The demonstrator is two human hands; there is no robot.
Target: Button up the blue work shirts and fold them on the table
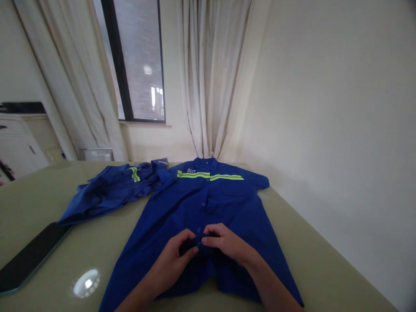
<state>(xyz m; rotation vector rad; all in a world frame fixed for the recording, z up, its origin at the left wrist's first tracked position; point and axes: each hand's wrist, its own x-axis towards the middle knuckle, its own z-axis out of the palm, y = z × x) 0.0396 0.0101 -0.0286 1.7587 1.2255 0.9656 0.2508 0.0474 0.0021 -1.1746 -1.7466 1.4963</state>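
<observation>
A blue work shirt (234, 216) lies face up on the table, collar at the far end, with yellow-green reflective strips across the chest. My left hand (173, 258) is curled at the lower front opening, thumb and forefinger gripping the fabric edge beside a button. From the other side, my right hand (225, 242) pinches the facing edge of the same opening between thumb and forefinger. The fingertips of both hands almost meet over the buttons. Higher up, another button (203, 204) shows on the front. The cloth right inside each grip is partly hidden.
A second blue garment (120, 188) lies crumpled on the left, touching the shirt's sleeve. Nearer on that side is a long dark flat board (32, 255). The greenish table (312, 247) meets the wall on the right. Curtains (214, 78) hang behind.
</observation>
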